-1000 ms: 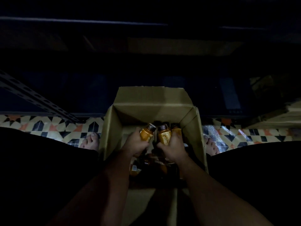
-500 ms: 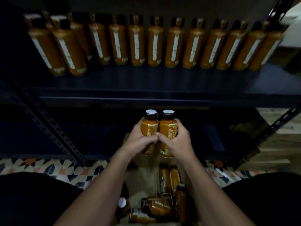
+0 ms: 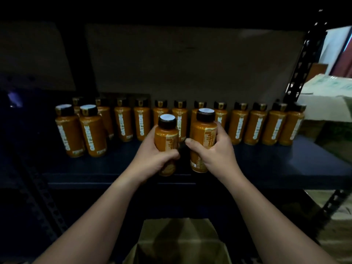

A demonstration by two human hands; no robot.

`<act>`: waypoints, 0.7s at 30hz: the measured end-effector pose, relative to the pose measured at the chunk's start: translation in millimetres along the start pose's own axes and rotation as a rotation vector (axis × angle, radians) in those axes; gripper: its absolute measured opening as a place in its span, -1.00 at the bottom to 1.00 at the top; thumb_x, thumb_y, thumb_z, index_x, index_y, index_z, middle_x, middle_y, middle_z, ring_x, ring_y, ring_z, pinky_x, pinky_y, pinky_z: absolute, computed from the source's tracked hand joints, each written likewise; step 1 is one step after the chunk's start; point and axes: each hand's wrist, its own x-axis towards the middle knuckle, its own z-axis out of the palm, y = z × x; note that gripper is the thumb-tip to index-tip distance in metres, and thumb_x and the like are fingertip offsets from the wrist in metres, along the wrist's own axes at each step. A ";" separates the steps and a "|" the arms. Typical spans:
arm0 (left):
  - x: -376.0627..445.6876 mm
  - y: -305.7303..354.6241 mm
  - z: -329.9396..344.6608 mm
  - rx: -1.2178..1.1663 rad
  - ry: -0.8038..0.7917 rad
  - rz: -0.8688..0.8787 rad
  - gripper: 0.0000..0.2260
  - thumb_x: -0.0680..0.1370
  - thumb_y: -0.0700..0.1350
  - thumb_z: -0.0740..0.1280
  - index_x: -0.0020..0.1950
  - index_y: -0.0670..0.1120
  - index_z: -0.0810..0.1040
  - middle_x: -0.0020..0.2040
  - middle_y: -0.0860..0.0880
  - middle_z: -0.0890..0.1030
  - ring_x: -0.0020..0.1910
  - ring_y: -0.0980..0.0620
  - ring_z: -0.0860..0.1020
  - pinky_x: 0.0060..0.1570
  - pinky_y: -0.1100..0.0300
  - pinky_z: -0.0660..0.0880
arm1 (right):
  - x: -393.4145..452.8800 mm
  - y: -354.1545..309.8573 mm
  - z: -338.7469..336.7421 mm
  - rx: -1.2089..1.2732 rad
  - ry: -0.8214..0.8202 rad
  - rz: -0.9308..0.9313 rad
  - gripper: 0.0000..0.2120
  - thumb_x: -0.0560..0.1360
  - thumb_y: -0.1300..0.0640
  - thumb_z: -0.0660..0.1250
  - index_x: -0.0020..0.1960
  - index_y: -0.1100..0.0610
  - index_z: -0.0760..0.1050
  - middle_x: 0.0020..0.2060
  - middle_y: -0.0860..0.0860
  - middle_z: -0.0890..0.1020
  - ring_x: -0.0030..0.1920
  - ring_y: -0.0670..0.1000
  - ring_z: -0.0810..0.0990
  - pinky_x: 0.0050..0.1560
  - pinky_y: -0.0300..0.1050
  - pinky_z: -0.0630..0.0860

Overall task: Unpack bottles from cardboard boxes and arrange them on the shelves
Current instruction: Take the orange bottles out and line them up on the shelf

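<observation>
The left hand (image 3: pixel 152 159) is gripping a smooth amber bottle (image 3: pixel 166 138) (rounded, black-capped) and the right hand (image 3: pixel 217 151) is gripping a second bottle (image 3: pixel 203 134), both upright over the dark shelf (image 3: pixel 266 164) edge, before a row (image 3: pixel 255 126) of matching bottles. The cardboard box (image 3: pixel 179 242) below is lying cropped and dim.

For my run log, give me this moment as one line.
left hand: grips orange black-capped bottle | right hand: grips second orange bottle | over dark shelf

Sixteen bottles (image 3: pixel 142 123), one cardboard box (image 3: pixel 179 242), two hands (image 3: pixel 152 159)
</observation>
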 end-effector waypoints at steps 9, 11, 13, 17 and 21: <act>42.0 -32.9 -7.6 -0.006 0.072 -0.018 -0.49 0.44 -0.25 0.53 0.21 0.19 0.43 0.13 0.06 0.64 0.08 0.22 0.62 -0.01 0.26 0.48 | 33.5 47.9 3.1 -0.042 0.045 0.059 -0.41 0.38 0.04 0.59 0.30 -0.13 0.40 0.13 -0.17 0.61 0.11 -0.25 0.59 0.06 -0.28 0.48; 47.6 -36.5 -10.4 0.000 0.096 -0.025 -0.49 0.45 -0.26 0.53 0.19 0.21 0.41 0.11 0.08 0.62 0.01 0.32 0.61 -0.05 0.29 0.46 | 36.5 53.5 1.5 -0.057 0.073 0.059 -0.39 0.37 0.04 0.60 0.32 -0.09 0.40 0.14 -0.15 0.60 0.13 -0.20 0.59 0.08 -0.22 0.50; 51.0 -41.2 -12.9 -0.016 0.125 -0.029 -0.47 0.45 -0.26 0.53 0.23 0.21 0.42 0.11 0.07 0.63 0.03 0.28 0.62 0.01 0.23 0.53 | 37.8 56.9 -1.0 -0.062 0.094 0.055 -0.37 0.37 0.06 0.60 0.34 -0.06 0.40 0.14 -0.15 0.60 0.13 -0.20 0.58 0.07 -0.24 0.49; 48.7 -45.5 -13.1 -0.049 0.140 0.010 -0.34 0.43 -0.23 0.56 0.33 0.26 0.35 0.20 0.12 0.57 0.13 0.26 0.59 0.09 0.21 0.54 | 39.2 59.9 -1.6 -0.044 0.109 0.081 -0.30 0.32 0.01 0.63 0.36 -0.11 0.37 0.16 -0.18 0.58 0.13 -0.22 0.57 0.07 -0.26 0.50; 40.3 -49.1 -21.8 -0.150 0.148 0.048 -0.20 0.33 -0.11 0.56 0.40 0.44 0.30 0.35 0.21 0.51 0.31 0.15 0.53 0.22 0.06 0.51 | 37.3 64.2 -2.5 -0.032 0.117 0.121 -0.10 0.23 -0.06 0.67 0.45 -0.14 0.29 0.23 -0.22 0.54 0.21 -0.19 0.53 0.16 -0.14 0.50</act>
